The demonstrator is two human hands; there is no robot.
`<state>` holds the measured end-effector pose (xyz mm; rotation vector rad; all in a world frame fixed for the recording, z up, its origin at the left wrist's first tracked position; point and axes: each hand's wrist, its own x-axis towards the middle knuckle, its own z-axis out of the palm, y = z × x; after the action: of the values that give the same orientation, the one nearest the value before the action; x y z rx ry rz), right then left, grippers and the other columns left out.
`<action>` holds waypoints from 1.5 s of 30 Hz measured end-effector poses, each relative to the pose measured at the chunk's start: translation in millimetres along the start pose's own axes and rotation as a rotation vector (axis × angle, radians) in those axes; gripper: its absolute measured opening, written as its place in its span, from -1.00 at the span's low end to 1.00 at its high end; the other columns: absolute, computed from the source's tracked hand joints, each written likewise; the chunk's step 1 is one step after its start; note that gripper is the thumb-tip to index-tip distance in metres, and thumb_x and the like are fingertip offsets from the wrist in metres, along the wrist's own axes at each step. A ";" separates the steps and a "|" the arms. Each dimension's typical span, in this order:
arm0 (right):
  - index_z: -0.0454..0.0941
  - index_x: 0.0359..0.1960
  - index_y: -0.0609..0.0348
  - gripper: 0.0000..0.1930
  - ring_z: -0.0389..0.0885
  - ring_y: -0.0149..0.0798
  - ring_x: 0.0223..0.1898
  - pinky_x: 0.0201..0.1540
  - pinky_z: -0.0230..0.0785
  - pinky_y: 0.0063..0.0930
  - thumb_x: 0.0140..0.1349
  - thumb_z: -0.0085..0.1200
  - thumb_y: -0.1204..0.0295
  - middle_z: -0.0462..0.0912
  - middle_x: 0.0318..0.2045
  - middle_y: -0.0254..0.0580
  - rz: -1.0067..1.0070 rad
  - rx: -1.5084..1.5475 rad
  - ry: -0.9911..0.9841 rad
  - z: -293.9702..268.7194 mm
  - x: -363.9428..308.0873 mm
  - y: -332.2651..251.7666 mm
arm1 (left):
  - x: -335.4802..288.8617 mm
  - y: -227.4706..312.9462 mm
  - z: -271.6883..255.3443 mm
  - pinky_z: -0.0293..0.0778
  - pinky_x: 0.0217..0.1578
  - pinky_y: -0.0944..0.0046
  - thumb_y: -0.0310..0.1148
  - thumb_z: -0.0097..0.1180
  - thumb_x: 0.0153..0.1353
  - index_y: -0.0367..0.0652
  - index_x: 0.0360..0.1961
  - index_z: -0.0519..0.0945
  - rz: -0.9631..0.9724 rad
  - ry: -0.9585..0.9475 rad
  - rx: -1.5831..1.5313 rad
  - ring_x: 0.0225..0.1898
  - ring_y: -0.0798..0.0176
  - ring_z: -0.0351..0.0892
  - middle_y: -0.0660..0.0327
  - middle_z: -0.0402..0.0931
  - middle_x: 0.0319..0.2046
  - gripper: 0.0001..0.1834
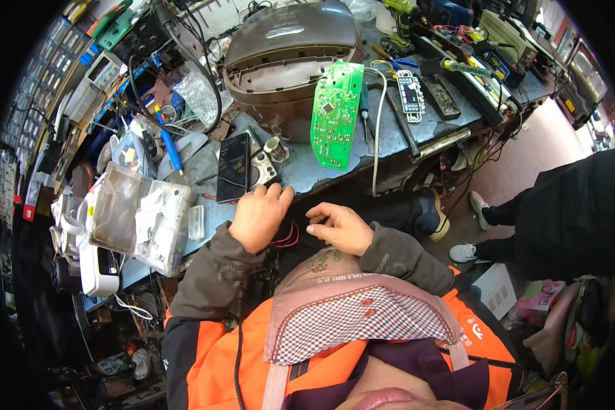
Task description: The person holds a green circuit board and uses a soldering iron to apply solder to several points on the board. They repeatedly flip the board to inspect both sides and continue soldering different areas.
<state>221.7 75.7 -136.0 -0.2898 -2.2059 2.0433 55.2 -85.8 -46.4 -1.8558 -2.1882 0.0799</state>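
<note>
My left hand (pixel 258 217) rests at the near edge of the workbench (pixel 307 174), fingers curled, with red and black wires (pixel 287 236) running under it. Just to its right and below the bench edge is my right hand (pixel 342 229), fingers pinched together; what it pinches is too small to tell. A green circuit board (pixel 336 113) leans against the brown upturned appliance housing (pixel 287 55) beyond my hands. A black phone (pixel 234 166) lies flat right above my left hand, next to a small grey part (pixel 265 164).
A clear plastic box (pixel 140 217) and a white device (pixel 96 263) sit at the left. A blue-handled soldering iron (pixel 169 147), a white cable (pixel 378 130), screwdrivers and a small board (pixel 410 92) lie on the bench. Another person's legs and shoes (pixel 482 208) stand at the right.
</note>
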 end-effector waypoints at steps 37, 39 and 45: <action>0.66 -0.13 0.14 -0.84 0.64 -0.45 -0.39 -0.41 0.49 -0.57 0.50 0.20 0.31 0.72 -0.26 -0.31 0.324 0.732 -0.050 27.5 36.3 -18.6 | 5.5 9.7 2.2 0.61 -0.41 0.11 -0.37 0.28 0.15 -0.08 0.00 0.65 -0.099 0.128 -0.165 -0.34 0.07 0.71 0.18 0.54 -0.37 -0.65; 0.65 -0.15 0.13 -0.84 0.64 -0.45 -0.39 -0.40 0.50 -0.57 0.49 0.21 0.31 0.72 -0.25 -0.30 0.313 0.766 -0.095 25.4 36.1 -19.5 | 6.9 7.7 2.9 0.60 -0.40 0.10 -0.38 0.27 0.14 -0.08 0.00 0.65 -0.078 0.143 -0.181 -0.34 0.06 0.70 0.19 0.53 -0.36 -0.65; 0.57 -0.28 0.08 -0.85 0.57 -0.37 -0.42 -0.40 0.38 -0.47 0.43 0.11 0.31 0.63 -0.33 -0.32 0.263 0.972 -0.120 14.7 33.1 -15.0 | 4.0 0.0 14.8 0.59 -0.37 0.08 -0.47 0.22 0.13 -0.10 -0.02 0.65 -0.078 0.162 -0.177 -0.32 0.04 0.67 0.19 0.53 -0.36 -0.66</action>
<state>185.4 67.6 -123.6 -0.3477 -1.0064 3.0189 51.0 -79.9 -60.0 -1.7925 -2.2128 -0.2788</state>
